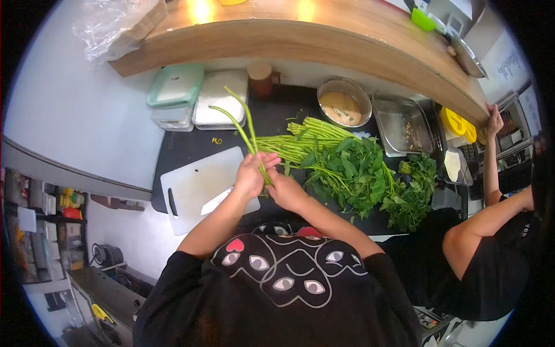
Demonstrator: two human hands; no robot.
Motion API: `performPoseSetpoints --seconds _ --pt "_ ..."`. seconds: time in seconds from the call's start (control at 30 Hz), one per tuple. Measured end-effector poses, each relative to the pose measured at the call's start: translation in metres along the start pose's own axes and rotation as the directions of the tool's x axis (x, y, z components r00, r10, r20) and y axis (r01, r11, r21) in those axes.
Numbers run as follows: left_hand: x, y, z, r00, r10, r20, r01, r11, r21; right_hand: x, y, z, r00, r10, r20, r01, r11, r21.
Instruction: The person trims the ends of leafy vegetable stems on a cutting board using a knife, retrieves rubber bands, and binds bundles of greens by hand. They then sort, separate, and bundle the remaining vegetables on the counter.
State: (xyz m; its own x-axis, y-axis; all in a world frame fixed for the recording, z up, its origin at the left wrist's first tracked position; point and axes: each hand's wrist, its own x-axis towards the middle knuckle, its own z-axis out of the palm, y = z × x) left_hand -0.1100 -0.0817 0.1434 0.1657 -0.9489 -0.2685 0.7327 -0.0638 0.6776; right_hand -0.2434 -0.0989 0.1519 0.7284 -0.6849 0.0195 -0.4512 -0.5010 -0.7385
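Note:
My left hand (252,175) is closed around two long green vegetable stems (245,124), which look like water spinach and point up and away from me. Close beside it, my right hand (285,189) has its fingers closed at the lower end of the same stems. Under my left forearm lies a white cutting board (191,184), with a knife (216,202) on it whose handle is hidden. Just beyond my right hand is a big pile of stems (312,137) with leafy tops (355,173) spreading right.
Behind the pile stand a round pot (345,103) of cloudy liquid and a metal tray (403,125) with scraps. Lidded containers (176,92) sit back left. A wooden shelf (300,43) overhangs the counter. At right, a co-worker's hand (494,120) touches the shelf end.

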Motion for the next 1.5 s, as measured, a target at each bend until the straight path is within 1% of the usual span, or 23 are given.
performPoseSetpoints --seconds 0.03,0.13,0.17,0.2,0.23,0.27,0.37,0.43,0.57,0.67,0.77,0.83,0.87,0.9,1.0,1.03,1.07,1.13,1.23,1.33,1.37,1.47,1.5 --pt "0.001 0.003 -0.005 0.997 0.011 -0.074 -0.010 1.000 0.013 0.002 0.000 -0.008 0.997 -0.068 0.026 0.063 0.986 0.155" --pt "0.001 0.029 -0.030 0.966 0.125 -0.228 -0.101 0.988 0.113 0.022 0.042 -0.019 0.996 0.061 -0.061 -0.045 0.971 0.234" --pt "0.001 0.038 -0.040 0.959 0.138 -0.246 -0.114 0.987 0.109 0.026 0.073 -0.021 0.997 0.056 -0.062 -0.055 0.998 0.011" --pt "-0.001 0.047 -0.050 0.953 0.151 -0.264 -0.127 0.986 0.106 0.024 0.101 -0.025 0.997 0.049 -0.060 -0.061 0.975 -0.212" --pt "-0.004 0.054 -0.059 0.943 0.147 -0.298 -0.111 0.985 0.133 0.015 0.113 -0.032 0.985 0.154 -0.079 -0.173 0.905 -0.388" --pt "-0.007 0.061 -0.066 0.933 0.145 -0.328 -0.096 0.982 0.161 0.007 0.122 -0.036 0.961 0.250 -0.119 -0.273 0.790 -0.548" --pt "-0.011 0.070 -0.081 0.915 0.108 -0.389 -0.043 0.984 0.172 -0.010 0.151 -0.025 0.976 0.112 -0.187 -0.212 0.679 -0.703" --pt "-0.013 0.069 -0.081 0.887 0.095 -0.452 -0.017 0.985 0.173 -0.006 0.141 -0.021 0.978 0.102 -0.180 -0.199 0.699 -0.686" --pt "-0.014 0.063 -0.074 0.898 0.040 -0.438 0.021 0.991 0.134 0.000 0.122 -0.032 0.972 0.049 -0.228 -0.194 0.715 -0.671" --pt "-0.007 0.055 -0.078 0.935 0.026 -0.353 0.022 0.991 0.131 0.005 0.130 -0.045 0.977 0.148 -0.151 -0.209 0.779 -0.591" --pt "-0.002 0.050 -0.059 0.944 -0.006 -0.330 0.048 0.991 0.121 0.004 0.112 -0.078 0.951 0.204 -0.232 -0.260 0.934 -0.243" --pt "0.003 0.044 -0.051 0.959 -0.029 -0.280 0.057 0.994 0.092 0.005 0.107 -0.100 0.939 0.151 -0.310 -0.220 0.954 -0.202" --pt "0.007 0.039 -0.048 0.964 -0.027 -0.265 0.061 0.991 0.120 0.005 0.104 -0.109 0.929 0.125 -0.348 -0.198 0.963 -0.182" --pt "0.009 0.034 -0.041 0.968 -0.026 -0.249 0.065 0.987 0.150 0.004 0.097 -0.116 0.910 0.132 -0.394 -0.230 0.949 -0.213" --pt "0.015 0.022 -0.022 0.987 -0.019 -0.162 0.054 0.975 0.214 0.003 0.088 -0.133 0.856 0.102 -0.507 -0.206 0.966 -0.153" --pt "0.016 0.019 -0.010 0.989 -0.015 -0.148 0.049 0.973 0.227 0.004 0.079 -0.140 0.861 0.173 -0.478 -0.235 0.969 -0.071" --pt "0.017 0.015 0.001 0.991 -0.011 -0.136 0.044 0.970 0.240 0.006 0.080 -0.138 0.869 0.217 -0.444 -0.198 0.976 0.088" --pt "0.019 0.010 0.023 0.998 0.020 -0.066 -0.001 0.961 0.277 0.011 0.083 -0.131 0.890 0.281 -0.358 -0.125 0.908 0.401" --pt "0.024 0.007 0.054 0.996 0.072 0.050 -0.085 0.940 0.329 0.017 0.067 -0.115 0.915 0.334 -0.226 -0.114 0.751 0.651" --pt "0.030 -0.001 0.070 0.998 0.063 0.030 -0.070 0.926 0.371 0.018 0.039 -0.103 0.911 0.370 -0.181 -0.130 0.677 0.725" --pt "0.030 -0.002 0.072 0.995 0.061 0.075 -0.084 0.924 0.373 0.020 0.039 -0.098 0.923 0.333 -0.193 -0.112 0.713 0.692" --pt "0.030 -0.002 0.077 0.996 0.038 0.083 -0.067 0.919 0.388 0.019 0.027 -0.092 0.952 0.219 -0.215 0.014 0.668 0.744" --pt "0.031 -0.001 0.075 0.994 0.047 0.096 -0.081 0.915 0.396 0.018 0.026 -0.095 0.952 0.268 -0.148 -0.061 0.641 0.765"
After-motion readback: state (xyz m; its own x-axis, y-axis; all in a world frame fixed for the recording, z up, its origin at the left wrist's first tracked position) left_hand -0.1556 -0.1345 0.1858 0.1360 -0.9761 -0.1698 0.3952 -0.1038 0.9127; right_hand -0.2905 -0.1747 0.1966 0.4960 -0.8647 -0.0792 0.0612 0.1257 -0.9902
